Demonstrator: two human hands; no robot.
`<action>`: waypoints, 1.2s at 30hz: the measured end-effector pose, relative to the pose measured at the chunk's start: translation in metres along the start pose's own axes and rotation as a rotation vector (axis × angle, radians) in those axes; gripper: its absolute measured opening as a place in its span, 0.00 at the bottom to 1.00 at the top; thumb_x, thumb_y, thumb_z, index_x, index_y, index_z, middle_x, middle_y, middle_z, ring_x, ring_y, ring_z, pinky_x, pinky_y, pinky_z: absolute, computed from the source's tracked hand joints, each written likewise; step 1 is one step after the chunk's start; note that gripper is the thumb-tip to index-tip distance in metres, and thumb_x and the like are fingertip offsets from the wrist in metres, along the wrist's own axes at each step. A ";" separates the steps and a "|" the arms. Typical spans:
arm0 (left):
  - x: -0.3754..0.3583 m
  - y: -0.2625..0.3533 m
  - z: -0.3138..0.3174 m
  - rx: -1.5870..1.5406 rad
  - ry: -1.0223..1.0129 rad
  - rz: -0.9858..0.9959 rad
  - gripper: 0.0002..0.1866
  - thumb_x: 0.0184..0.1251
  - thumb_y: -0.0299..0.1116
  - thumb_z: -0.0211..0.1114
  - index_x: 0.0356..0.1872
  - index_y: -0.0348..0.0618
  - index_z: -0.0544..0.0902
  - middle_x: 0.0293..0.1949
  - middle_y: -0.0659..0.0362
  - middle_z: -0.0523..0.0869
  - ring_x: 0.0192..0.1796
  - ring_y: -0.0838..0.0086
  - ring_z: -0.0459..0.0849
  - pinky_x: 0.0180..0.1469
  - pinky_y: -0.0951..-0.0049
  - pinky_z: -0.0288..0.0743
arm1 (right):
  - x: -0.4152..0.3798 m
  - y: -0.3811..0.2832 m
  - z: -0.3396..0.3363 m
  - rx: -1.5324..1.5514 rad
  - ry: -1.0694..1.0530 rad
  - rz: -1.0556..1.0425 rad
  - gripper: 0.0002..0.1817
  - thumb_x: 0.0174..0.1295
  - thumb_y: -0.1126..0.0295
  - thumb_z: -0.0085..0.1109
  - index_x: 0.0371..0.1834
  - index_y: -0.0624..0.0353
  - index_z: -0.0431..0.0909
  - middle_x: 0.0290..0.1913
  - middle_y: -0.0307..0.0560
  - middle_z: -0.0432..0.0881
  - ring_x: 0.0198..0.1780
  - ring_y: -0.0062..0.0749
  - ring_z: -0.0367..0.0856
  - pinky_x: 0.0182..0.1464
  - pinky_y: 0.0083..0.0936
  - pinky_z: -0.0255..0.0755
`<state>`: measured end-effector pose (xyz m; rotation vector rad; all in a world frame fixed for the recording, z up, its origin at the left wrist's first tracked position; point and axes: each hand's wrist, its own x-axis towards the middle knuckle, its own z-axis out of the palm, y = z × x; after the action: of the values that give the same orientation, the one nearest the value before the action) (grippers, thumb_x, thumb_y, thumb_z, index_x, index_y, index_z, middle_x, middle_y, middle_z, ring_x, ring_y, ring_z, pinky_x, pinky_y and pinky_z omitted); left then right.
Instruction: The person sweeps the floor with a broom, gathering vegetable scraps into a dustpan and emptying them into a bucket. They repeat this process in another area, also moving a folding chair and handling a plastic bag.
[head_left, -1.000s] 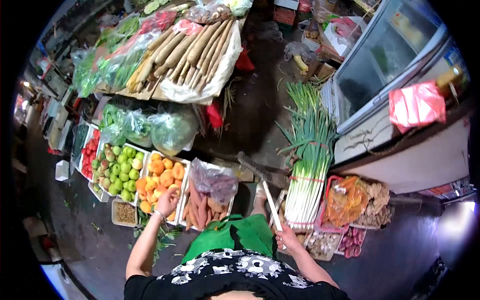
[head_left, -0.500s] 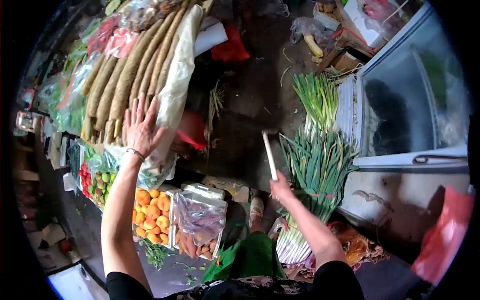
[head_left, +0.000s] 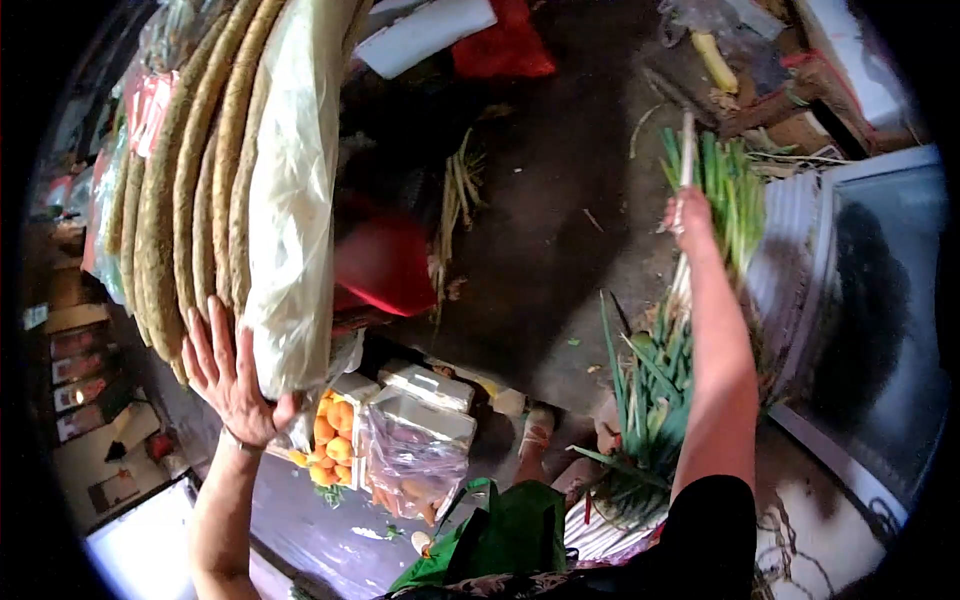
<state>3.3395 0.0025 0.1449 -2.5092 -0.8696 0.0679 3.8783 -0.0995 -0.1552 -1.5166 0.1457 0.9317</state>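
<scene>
My left hand [head_left: 235,385] lies with fingers spread over the near ends of long brown yam roots [head_left: 195,190], its thumb by the clear plastic wrap [head_left: 290,200] along their right side. My right hand [head_left: 690,215] reaches forward, closed round a pale stick-like handle [head_left: 687,150] that points away from me. A dark bar crosses near its far tip. Beneath and beyond this hand are bunches of green onions [head_left: 735,195], while a larger heap of leafy green stalks [head_left: 650,390] lies nearer, partly behind my right forearm.
Orange fruit [head_left: 335,440] and a plastic-covered crate [head_left: 420,430] sit low in the middle. A red bag [head_left: 385,265] is beside the yams. A glass-fronted cabinet [head_left: 880,300] stands at right. Cardboard boxes [head_left: 820,125] are at back right; a green bag [head_left: 500,540] hangs before me.
My right hand has moved forward and right with the handle, over the farther green onions. My left hand stays spread on the yam ends. The whole view has shifted.
</scene>
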 end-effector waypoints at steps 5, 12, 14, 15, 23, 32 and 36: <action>0.000 -0.006 0.011 -0.031 0.025 0.067 0.44 0.59 0.69 0.30 0.67 0.44 0.52 0.64 0.34 0.55 0.66 0.38 0.53 0.65 0.45 0.41 | 0.082 0.015 0.020 0.182 0.042 0.166 0.05 0.67 0.68 0.32 0.34 0.51 0.59 0.18 0.36 0.60 0.13 0.19 0.57 0.12 0.15 0.52; -0.020 -0.016 0.022 -0.089 -0.023 -0.016 0.44 0.57 0.72 0.30 0.68 0.52 0.51 0.64 0.33 0.56 0.65 0.36 0.54 0.64 0.43 0.45 | 0.118 0.058 0.104 -0.281 0.018 0.080 0.17 0.62 0.72 0.37 0.54 0.62 0.56 0.18 0.44 0.63 0.12 0.25 0.61 0.10 0.23 0.53; -0.018 -0.018 0.022 -0.091 -0.007 -0.007 0.44 0.57 0.72 0.30 0.68 0.53 0.51 0.64 0.33 0.56 0.65 0.36 0.54 0.64 0.43 0.45 | 0.107 0.088 0.111 -0.460 0.020 0.016 0.21 0.62 0.70 0.39 0.60 0.55 0.59 0.27 0.48 0.72 0.15 0.31 0.69 0.12 0.27 0.61; -0.017 -0.018 0.022 -0.095 -0.001 -0.007 0.44 0.57 0.72 0.30 0.68 0.53 0.51 0.64 0.33 0.56 0.65 0.36 0.54 0.64 0.43 0.45 | 0.105 0.109 0.110 -0.679 0.045 -0.052 0.25 0.62 0.68 0.38 0.65 0.54 0.56 0.36 0.53 0.77 0.21 0.37 0.75 0.18 0.30 0.69; -0.005 -0.011 0.015 -0.071 0.053 0.058 0.45 0.58 0.71 0.32 0.66 0.45 0.56 0.63 0.35 0.59 0.66 0.39 0.54 0.65 0.44 0.42 | -0.068 0.174 0.065 -1.237 -0.158 -0.122 0.28 0.67 0.68 0.38 0.70 0.53 0.45 0.41 0.60 0.77 0.37 0.42 0.77 0.40 0.35 0.70; 0.000 -0.001 -0.008 -0.036 -0.001 -0.028 0.39 0.60 0.65 0.36 0.61 0.43 0.65 0.68 0.44 0.55 0.70 0.49 0.49 0.67 0.52 0.36 | -0.350 0.215 -0.086 -1.252 -0.363 0.218 0.29 0.62 0.68 0.44 0.67 0.51 0.52 0.34 0.67 0.76 0.37 0.59 0.76 0.39 0.45 0.68; 0.000 0.004 -0.010 -0.053 0.047 -0.047 0.40 0.60 0.66 0.36 0.63 0.44 0.64 0.68 0.48 0.54 0.71 0.53 0.49 0.68 0.55 0.36 | -0.438 0.198 -0.151 -1.101 -0.466 0.149 0.28 0.65 0.63 0.41 0.68 0.55 0.53 0.29 0.56 0.77 0.27 0.39 0.75 0.31 0.33 0.69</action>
<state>3.3433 -0.0044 0.1518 -2.5276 -0.9213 -0.0304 3.5406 -0.4592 -0.0564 -2.2184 -0.7120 1.5912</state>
